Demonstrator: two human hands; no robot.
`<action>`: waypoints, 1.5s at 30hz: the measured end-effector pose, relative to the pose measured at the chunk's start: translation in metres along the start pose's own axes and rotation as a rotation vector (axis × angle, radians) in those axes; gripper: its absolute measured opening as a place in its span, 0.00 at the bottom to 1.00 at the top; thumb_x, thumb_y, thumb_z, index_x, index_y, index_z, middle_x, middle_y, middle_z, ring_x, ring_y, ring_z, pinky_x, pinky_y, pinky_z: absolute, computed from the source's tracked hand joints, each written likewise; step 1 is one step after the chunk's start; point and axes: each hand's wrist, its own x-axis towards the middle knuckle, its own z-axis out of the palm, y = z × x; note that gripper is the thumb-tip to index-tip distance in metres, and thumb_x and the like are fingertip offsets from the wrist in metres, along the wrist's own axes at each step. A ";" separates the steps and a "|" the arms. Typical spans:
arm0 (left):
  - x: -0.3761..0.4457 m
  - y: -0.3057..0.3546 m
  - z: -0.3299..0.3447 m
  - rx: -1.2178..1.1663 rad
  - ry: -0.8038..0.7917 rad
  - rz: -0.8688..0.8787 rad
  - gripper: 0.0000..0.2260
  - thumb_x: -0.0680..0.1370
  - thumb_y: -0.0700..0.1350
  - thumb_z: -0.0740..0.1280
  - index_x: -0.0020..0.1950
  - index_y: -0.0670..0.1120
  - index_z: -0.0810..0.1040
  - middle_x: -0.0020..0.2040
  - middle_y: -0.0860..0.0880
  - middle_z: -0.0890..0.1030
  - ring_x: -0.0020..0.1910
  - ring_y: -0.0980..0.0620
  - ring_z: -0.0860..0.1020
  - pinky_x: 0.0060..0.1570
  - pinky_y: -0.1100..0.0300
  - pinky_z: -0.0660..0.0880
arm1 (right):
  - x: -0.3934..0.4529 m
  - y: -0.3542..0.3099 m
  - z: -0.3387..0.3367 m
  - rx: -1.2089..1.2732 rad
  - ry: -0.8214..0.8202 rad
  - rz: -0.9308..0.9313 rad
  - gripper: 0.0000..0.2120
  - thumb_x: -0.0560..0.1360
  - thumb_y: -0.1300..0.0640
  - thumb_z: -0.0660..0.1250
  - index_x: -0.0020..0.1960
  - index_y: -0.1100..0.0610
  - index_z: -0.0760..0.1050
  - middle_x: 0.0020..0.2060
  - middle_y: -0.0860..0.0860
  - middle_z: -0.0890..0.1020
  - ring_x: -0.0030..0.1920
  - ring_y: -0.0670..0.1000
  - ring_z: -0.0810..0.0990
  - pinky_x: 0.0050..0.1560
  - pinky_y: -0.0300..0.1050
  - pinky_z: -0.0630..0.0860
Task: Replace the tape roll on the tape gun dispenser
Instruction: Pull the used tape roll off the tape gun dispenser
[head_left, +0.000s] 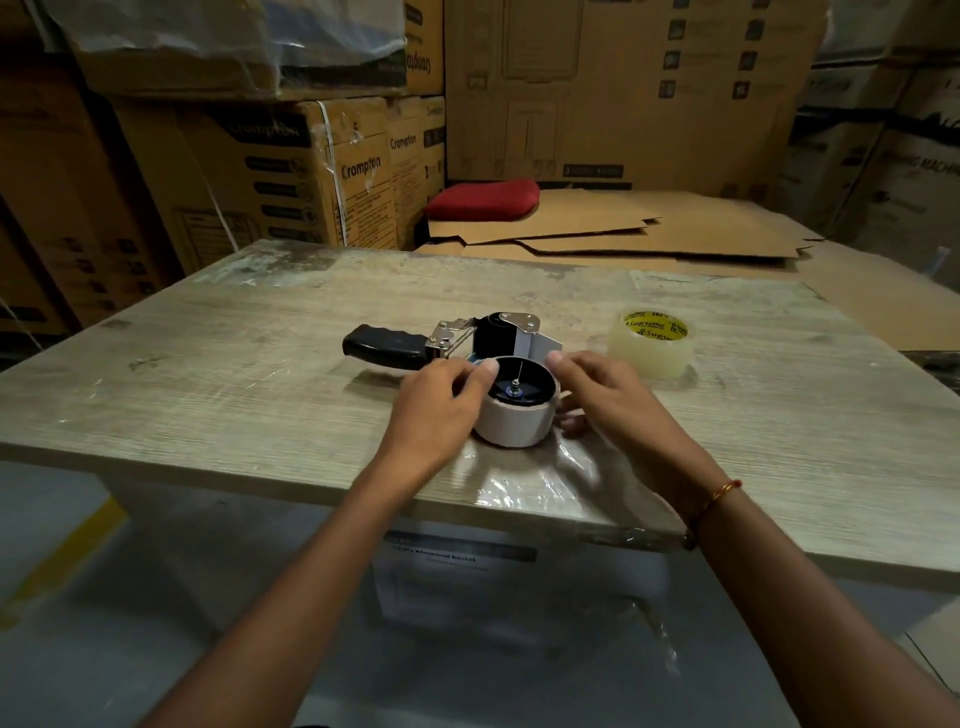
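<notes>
We have both grips clamped on the spent core (514, 423): left hand (441, 402) and right hand (605, 395) on opposite sides. It sits on the tape gun (457, 340) lying flat on the counter (208, 374), axis upright, so we judge it lifts straight up. The fresh roll (652, 340) waits nearer our right hand.

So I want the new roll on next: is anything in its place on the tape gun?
Yes. The empty core sits on the tape gun hub, both hands on it. The new roll waits apart on the table.
</notes>
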 end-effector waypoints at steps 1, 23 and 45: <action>0.001 0.002 0.001 -0.025 -0.020 -0.047 0.16 0.82 0.54 0.63 0.51 0.44 0.84 0.45 0.47 0.84 0.47 0.49 0.80 0.48 0.51 0.76 | 0.001 -0.004 -0.002 0.007 0.005 0.033 0.19 0.81 0.46 0.64 0.57 0.61 0.79 0.44 0.56 0.81 0.40 0.53 0.81 0.37 0.44 0.80; -0.008 -0.014 -0.012 -0.004 -0.295 0.203 0.18 0.72 0.56 0.76 0.56 0.51 0.77 0.67 0.61 0.69 0.66 0.57 0.71 0.61 0.60 0.72 | -0.013 -0.001 -0.006 -0.376 -0.078 -0.288 0.19 0.72 0.47 0.75 0.58 0.50 0.73 0.60 0.48 0.76 0.58 0.50 0.80 0.52 0.50 0.83; 0.002 -0.022 -0.011 0.003 -0.338 0.207 0.39 0.66 0.60 0.79 0.72 0.63 0.63 0.66 0.52 0.78 0.61 0.52 0.79 0.61 0.52 0.78 | -0.008 -0.005 0.012 -0.331 -0.052 -0.264 0.44 0.68 0.47 0.79 0.77 0.49 0.60 0.64 0.51 0.78 0.64 0.49 0.78 0.64 0.52 0.77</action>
